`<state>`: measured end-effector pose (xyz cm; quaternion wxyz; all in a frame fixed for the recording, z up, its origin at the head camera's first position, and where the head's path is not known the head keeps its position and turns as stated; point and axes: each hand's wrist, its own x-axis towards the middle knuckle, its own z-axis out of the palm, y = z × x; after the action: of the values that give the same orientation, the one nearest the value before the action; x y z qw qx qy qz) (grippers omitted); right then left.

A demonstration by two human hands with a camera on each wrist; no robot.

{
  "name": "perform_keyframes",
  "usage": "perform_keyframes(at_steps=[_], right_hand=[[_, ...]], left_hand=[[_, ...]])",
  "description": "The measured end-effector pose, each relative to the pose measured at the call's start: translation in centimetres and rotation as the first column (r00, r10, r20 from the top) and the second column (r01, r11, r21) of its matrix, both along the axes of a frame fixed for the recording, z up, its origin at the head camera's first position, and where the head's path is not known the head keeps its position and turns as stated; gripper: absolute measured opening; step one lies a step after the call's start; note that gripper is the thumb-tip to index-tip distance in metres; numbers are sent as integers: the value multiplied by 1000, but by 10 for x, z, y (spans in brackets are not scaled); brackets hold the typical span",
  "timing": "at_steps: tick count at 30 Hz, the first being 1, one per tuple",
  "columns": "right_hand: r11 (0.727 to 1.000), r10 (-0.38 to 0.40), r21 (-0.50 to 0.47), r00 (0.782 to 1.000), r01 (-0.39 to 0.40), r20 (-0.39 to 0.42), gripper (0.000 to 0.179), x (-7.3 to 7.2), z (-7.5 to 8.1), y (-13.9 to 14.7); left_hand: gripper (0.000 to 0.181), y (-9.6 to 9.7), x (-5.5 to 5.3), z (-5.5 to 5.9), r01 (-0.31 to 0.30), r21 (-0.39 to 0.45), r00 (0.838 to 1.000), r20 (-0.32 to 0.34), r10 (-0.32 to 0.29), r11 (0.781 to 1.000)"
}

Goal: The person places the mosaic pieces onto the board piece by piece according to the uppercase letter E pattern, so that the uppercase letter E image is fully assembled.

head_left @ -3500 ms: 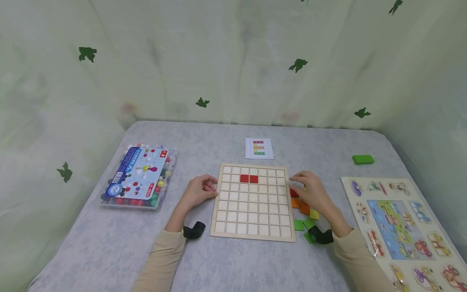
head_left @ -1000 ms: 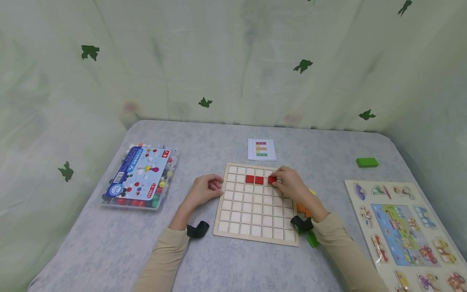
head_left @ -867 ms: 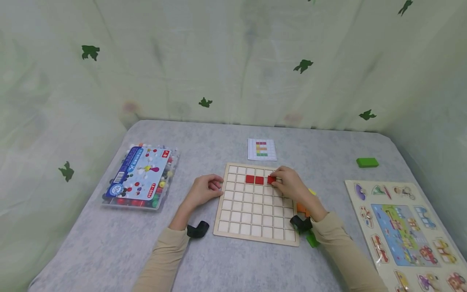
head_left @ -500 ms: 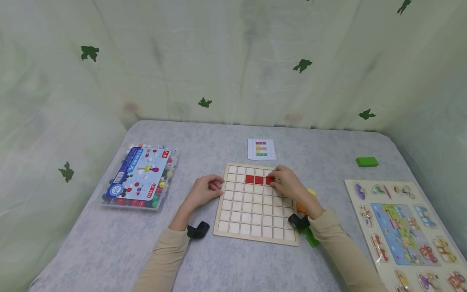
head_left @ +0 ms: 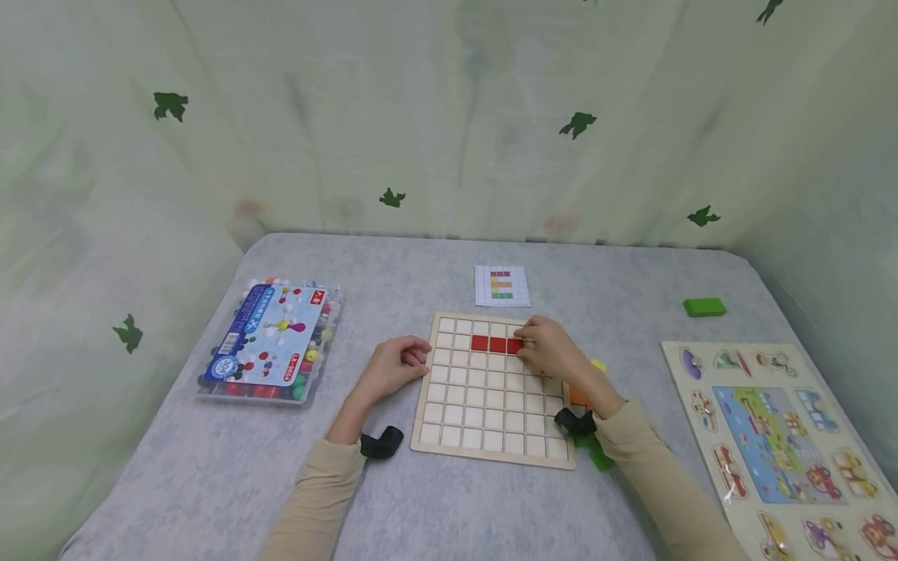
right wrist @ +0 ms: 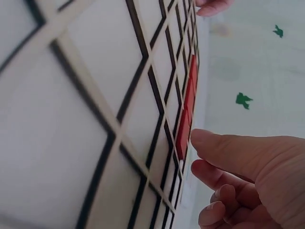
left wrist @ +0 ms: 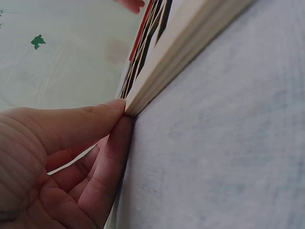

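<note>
Fingers of the right hand were bent, thumb and forefinger slightly apart at the right end of a red tile; whether they gripped it could not be told. That tile lay in the second row from the far side of a wooden board, in line with two more red tiles to its left. The left hand lightly pinched the board's left edge between thumb and finger. Orange tiles, a yellow tile and green tiles lay just right of the board, partly hidden by the right arm. On the table, a pattern card lay just beyond the board, a clear box to the left, and a picture puzzle to the right, nearer than a green block.
</note>
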<state>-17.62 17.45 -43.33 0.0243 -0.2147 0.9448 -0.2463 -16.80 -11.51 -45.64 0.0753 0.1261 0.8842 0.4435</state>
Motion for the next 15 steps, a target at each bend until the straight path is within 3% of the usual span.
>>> perform_keyframes(at_steps=[8,15], right_hand=[[988,-149,-37,989,150,21,28,20,1,35],[970,-244,-13,969,243,-27,27,40,-1,71]], left_hand=[[29,0,-1,-2,-15,-12,1000,8,16,1000],[28,1,-2,-5,-5,-8,1000,-1,5,1000]])
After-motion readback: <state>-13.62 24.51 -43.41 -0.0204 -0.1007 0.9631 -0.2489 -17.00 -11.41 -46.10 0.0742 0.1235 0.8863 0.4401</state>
